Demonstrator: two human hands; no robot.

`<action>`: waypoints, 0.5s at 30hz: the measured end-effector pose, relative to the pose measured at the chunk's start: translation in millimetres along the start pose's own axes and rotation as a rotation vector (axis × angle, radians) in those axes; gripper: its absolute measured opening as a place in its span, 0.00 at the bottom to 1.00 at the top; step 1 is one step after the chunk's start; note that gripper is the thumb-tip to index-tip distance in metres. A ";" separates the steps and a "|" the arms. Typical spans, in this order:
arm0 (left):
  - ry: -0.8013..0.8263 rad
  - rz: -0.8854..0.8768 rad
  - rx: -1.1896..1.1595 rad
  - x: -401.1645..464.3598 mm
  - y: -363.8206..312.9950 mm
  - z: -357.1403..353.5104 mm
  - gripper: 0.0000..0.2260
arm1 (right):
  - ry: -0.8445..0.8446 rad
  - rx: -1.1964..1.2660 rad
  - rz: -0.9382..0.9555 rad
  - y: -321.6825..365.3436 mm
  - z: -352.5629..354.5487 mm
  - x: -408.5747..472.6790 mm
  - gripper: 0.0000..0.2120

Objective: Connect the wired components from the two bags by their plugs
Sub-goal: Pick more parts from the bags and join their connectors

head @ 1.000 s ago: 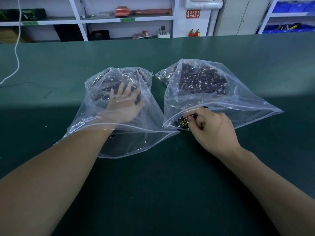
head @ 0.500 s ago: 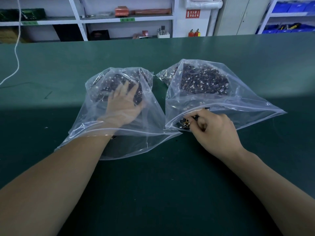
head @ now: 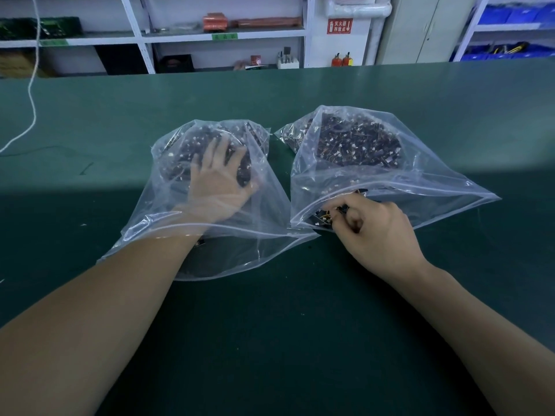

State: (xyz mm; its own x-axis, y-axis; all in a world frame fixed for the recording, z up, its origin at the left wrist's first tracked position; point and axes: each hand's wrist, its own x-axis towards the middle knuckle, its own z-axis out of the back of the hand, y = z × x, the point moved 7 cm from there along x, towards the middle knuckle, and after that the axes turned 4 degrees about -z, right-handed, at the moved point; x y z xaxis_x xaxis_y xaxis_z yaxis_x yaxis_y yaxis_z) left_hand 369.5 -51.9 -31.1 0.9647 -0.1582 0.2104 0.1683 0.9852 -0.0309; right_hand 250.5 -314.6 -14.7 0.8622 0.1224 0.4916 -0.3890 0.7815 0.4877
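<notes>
A: Left hand (head: 220,181)?
B: Deep inside the left bag (head: 156,232), fingers spread, resting on the pile of dark wired components (head: 192,145). Seen through the plastic only.
A: Right hand (head: 375,232)?
B: At the mouth of the right bag (head: 435,187), fingertips pinching a small wired component (head: 326,213) with yellowish leads, just inside the opening.
A: Rest of that bag?
B: A second pile of components (head: 360,141) at its far end. Bags lie side by side on the green table (head: 300,340), openings toward the person.
A: Any text?
B: Red sign (head: 339,26) on the back wall, white characters and a down arrow, too small to read. Green shelf label (head: 224,36), unreadable. Two small red extinguishers (head: 341,60) under the sign. White cord (head: 31,91) at left.
</notes>
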 end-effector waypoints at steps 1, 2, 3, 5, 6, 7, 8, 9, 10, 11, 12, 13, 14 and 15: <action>0.059 -0.003 0.014 1.3 -0.8 -4.1 0.34 | 0.002 0.001 0.000 0.2 0.0 -0.3 0.08; 0.107 -0.008 0.022 2.4 -1.5 -6.6 0.35 | 0.004 0.003 0.000 0.3 -0.1 -0.6 0.08; 0.140 -0.013 0.023 2.9 -2.3 -7.6 0.35 | 0.008 0.004 -0.001 0.4 -0.2 -0.6 0.08; 0.129 -0.017 0.007 1.7 -3.3 -4.4 0.33 | 0.014 0.000 -0.003 0.4 -0.4 -0.4 0.08; 0.093 -0.018 0.003 -0.2 -4.5 -1.3 0.31 | 0.015 -0.001 -0.004 0.2 -0.7 -0.3 0.08; 0.060 -0.013 0.001 -2.4 -5.1 1.3 0.30 | 0.016 0.000 -0.005 0.0 -1.2 -0.1 0.08; 0.036 -0.001 -0.012 -4.4 -4.8 3.2 0.29 | 0.017 0.000 -0.005 -0.1 -1.8 -0.2 0.08; 0.015 0.011 -0.039 -6.0 -4.2 4.6 0.28 | 0.018 -0.001 -0.005 0.0 -2.3 -0.1 0.08; -0.014 0.013 -0.075 -7.1 -3.9 6.0 0.26 | 0.017 -0.002 -0.004 -0.1 -2.2 -0.2 0.08; -0.052 0.006 -0.108 -8.3 -3.8 7.7 0.23 | 0.015 -0.002 -0.003 -0.4 -2.1 -0.1 0.08; -0.095 -0.006 -0.131 -9.5 -3.6 9.4 0.20 | 0.013 0.000 -0.002 -0.5 -1.9 -0.1 0.08; -0.136 -0.019 -0.145 -10.9 -3.4 11.6 0.18 | 0.011 0.002 0.001 -0.5 -1.9 -0.1 0.08; -0.172 -0.030 -0.153 -12.1 -3.1 13.7 0.17 | 0.011 0.002 0.006 -0.6 -1.9 -0.2 0.08; -0.202 -0.039 -0.147 -12.5 -2.6 15.3 0.17 | 0.011 0.001 0.009 -0.6 -2.0 -0.2 0.08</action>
State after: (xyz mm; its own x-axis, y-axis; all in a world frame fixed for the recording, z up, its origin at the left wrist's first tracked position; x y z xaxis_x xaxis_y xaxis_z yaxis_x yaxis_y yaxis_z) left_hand 354.0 -51.5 -18.7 0.8992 -0.1651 0.4051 0.2464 0.9563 -0.1573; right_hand 251.2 -313.9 -16.5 0.8620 0.1360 0.4883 -0.3972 0.7797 0.4840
